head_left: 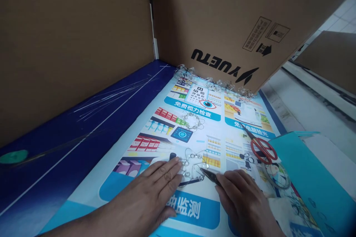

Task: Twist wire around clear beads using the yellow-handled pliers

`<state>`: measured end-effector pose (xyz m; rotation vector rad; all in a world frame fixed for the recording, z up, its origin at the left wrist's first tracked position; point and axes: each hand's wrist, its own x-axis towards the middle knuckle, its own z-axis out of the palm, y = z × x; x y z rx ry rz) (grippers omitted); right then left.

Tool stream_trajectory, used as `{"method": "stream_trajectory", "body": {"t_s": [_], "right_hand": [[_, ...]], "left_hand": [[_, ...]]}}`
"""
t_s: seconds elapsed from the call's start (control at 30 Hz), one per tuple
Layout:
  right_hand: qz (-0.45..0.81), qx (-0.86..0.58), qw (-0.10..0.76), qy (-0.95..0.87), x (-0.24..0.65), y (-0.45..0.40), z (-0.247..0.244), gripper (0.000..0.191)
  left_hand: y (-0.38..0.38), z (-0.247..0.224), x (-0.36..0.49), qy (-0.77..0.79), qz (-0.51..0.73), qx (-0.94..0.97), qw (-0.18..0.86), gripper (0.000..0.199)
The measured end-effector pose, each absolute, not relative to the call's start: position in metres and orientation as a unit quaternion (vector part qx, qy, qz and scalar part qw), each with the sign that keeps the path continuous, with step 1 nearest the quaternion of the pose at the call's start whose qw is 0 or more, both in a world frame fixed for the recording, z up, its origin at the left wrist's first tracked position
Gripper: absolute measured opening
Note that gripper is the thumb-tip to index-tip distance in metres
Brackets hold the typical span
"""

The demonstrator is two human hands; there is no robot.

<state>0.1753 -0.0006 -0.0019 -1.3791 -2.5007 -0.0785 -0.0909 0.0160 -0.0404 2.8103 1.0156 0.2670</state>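
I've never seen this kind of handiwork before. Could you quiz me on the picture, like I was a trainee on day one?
1. What does the right hand hold?
A) a paintbrush
B) dark pointed pliers
C) a glue bottle

2. Fill in: the left hand lies flat, its fingertips at the edge of a ______.

3. True or false: the red-handled scissors are in the left hand.

Key:
1. B
2. beaded wire ring
3. False; the scissors lie beyond the right hand, near the turquoise folder.
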Motion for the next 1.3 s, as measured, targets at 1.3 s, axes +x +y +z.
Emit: {"method": "stream_trajectory", "body": {"t_s": [1.3], "right_hand": [[0.044, -0.474, 0.142, -0.868, 0.182, 0.006, 0.012, 0.017]], "left_hand": [[0.016, -0.039, -0.088, 0.337, 0.096, 0.935, 0.06, 0.048]]}}
